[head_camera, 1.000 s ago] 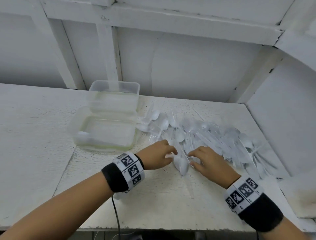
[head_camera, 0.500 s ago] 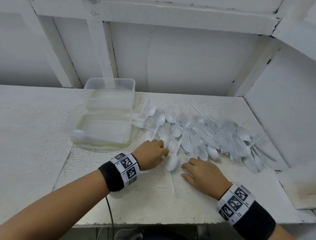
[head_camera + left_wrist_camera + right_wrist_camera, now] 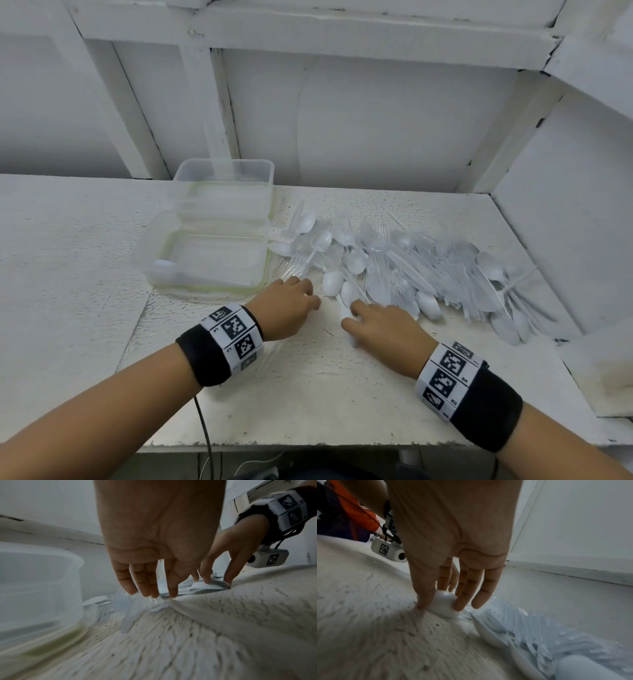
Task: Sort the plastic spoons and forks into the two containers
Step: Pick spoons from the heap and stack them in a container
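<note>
Both hands work the near edge of a heap of white and clear plastic spoons and forks (image 3: pixel 394 267) on a rough white-painted table (image 3: pixel 308 394), just right of two clear rectangular plastic containers (image 3: pixel 212 253). Since a second ago the left hand (image 3: pixel 291 308) has moved off the white spoon and toward the nearer container, its nearly straight fingers (image 3: pixel 147 588) now pressing on clear plastic forks (image 3: pixel 130 605) with no grip formed, while the right hand (image 3: pixel 387 325) has drawn back to the heap's near edge and pinches the bowl of a white plastic spoon (image 3: pixel 444 605) between thumb and fingertips against the table. That suggests the hands are splitting the work, one per kind, with sorting barely begun: only one pale piece shows in the nearer container. The pinched spoon lies bowl-down; its handle is hidden, so its long axis cannot be told. The forks under the left hand seem to lie with handles toward the camera, tines away.
</note>
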